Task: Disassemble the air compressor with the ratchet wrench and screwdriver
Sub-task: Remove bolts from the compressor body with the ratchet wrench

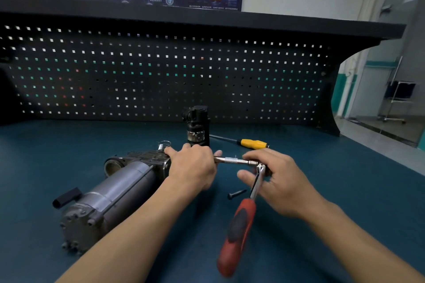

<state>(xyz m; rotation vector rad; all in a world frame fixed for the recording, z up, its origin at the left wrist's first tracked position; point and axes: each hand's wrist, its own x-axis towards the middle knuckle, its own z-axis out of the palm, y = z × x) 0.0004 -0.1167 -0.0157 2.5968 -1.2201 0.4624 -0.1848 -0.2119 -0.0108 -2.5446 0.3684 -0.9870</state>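
The grey air compressor [115, 193] lies on its side on the blue bench top, its end cap toward me at lower left. My left hand [193, 165] grips its far end and covers where the silver extension bar [232, 160] meets the body. My right hand [276, 179] holds the head of the ratchet wrench [239, 225], whose red and black handle hangs down toward me. A yellow-handled screwdriver [251, 143] lies beyond my hands. One dark bolt [235, 193] rests loose on the bench between my arms.
A black cylindrical part [196, 126] stands upright behind my left hand. A small black block [66, 197] lies left of the compressor. The dark pegboard [161, 71] closes off the back of the bench top [345, 190], whose right edge drops to the floor.
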